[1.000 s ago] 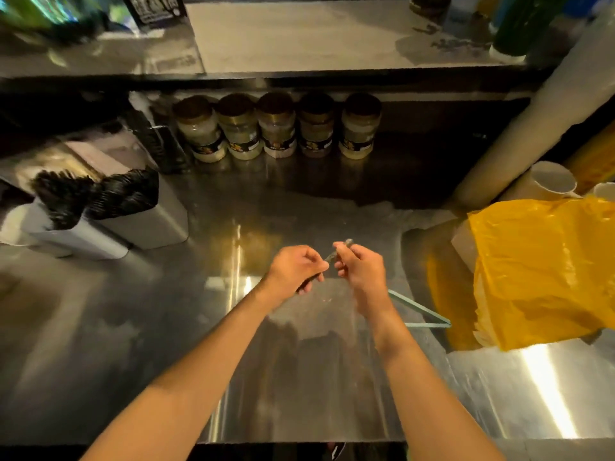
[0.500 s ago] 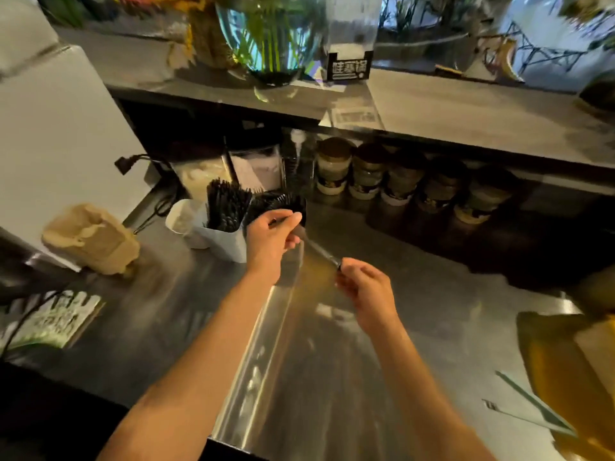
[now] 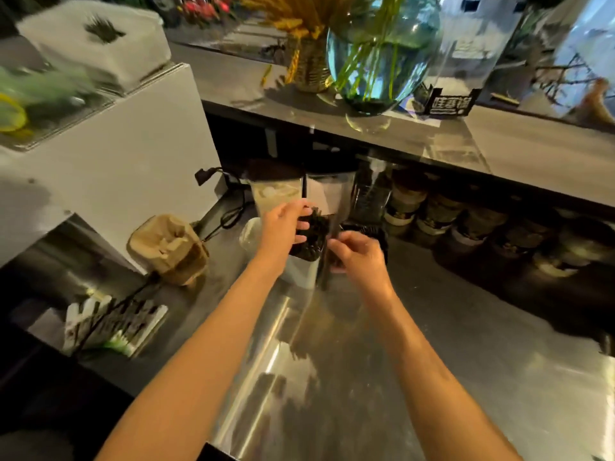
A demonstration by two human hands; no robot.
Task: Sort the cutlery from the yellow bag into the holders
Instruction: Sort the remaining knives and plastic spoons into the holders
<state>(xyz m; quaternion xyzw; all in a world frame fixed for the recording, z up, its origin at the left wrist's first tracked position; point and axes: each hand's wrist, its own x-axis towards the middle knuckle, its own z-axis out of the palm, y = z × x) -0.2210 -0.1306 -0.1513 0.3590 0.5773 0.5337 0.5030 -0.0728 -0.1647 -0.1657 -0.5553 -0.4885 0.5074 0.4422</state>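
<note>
Two white holders stand at the back of the steel counter. The left holder [image 3: 301, 272] is packed with black cutlery [image 3: 309, 242], and the right holder's black cutlery [image 3: 374, 229] shows behind my right hand. My left hand [image 3: 284, 229] is over the left holder, its fingers curled on a black cutlery piece among the others. Just to the right, my right hand [image 3: 361, 257] pinches a thin, blurred clear wrapper [image 3: 329, 277] that hangs upright beside the holder. The yellow bag is out of view.
A row of lidded jars [image 3: 442, 217] lines the back under the upper shelf. A brown paper cup carrier [image 3: 169, 249] and a printed packet [image 3: 109, 324] lie at the left, with a white box [image 3: 109, 168] behind them. A glass vase [image 3: 379, 58] stands on the shelf above.
The view swung left and the yellow bag left the frame. Both hands carried the thin wrapped piece to the holders; my left hand now sits on the left holder's cutlery and my right hand has closed in.
</note>
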